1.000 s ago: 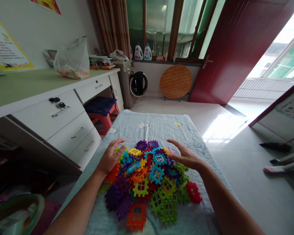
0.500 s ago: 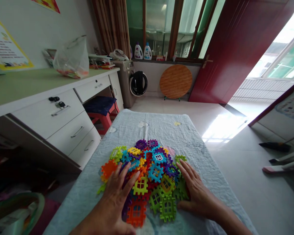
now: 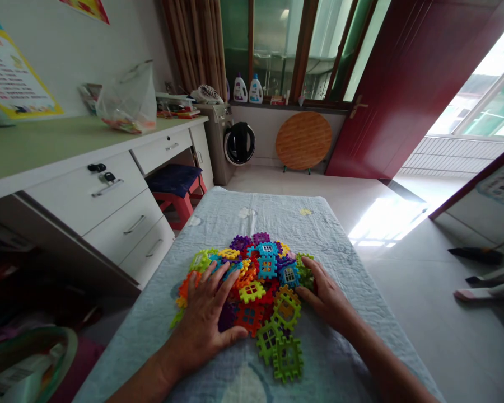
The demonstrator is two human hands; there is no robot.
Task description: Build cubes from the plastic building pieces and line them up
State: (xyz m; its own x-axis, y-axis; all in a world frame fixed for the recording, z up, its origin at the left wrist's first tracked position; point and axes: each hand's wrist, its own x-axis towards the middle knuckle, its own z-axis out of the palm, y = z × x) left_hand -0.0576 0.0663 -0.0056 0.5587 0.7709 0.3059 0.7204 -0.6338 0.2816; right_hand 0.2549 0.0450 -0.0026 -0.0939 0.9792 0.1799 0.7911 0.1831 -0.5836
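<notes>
A heap of colourful plastic interlocking building tiles (image 3: pixel 267 267) with notched edges and window-like centres lies on the cloth-covered table (image 3: pixel 273 215). My left hand (image 3: pixel 212 305) rests over the left side of the heap, fingers spread, thumb beside an orange tile (image 3: pixel 251 317). At the right side my right hand (image 3: pixel 325 288) touches the pile, its fingers apart near a green tile (image 3: pixel 304 271) and a blue tile (image 3: pixel 289 275). Several green tiles, one of them a light green tile (image 3: pixel 288 358), lie at the near edge of the heap. Tiles under my left palm are hidden.
A desk with white drawers (image 3: pixel 96 190) stands to the left, with a plastic bag (image 3: pixel 130 103) on top. A red stool (image 3: pixel 180 196) is tucked beside it. Beyond the table are a washing machine (image 3: pixel 216 145) and a round wooden tabletop (image 3: pixel 303 140) leaning on the wall.
Both hands have pushed the tiles slightly away from me and closer together. The orange tile by my left thumb has moved forward, while the nearest green tile has stayed about where it was.
</notes>
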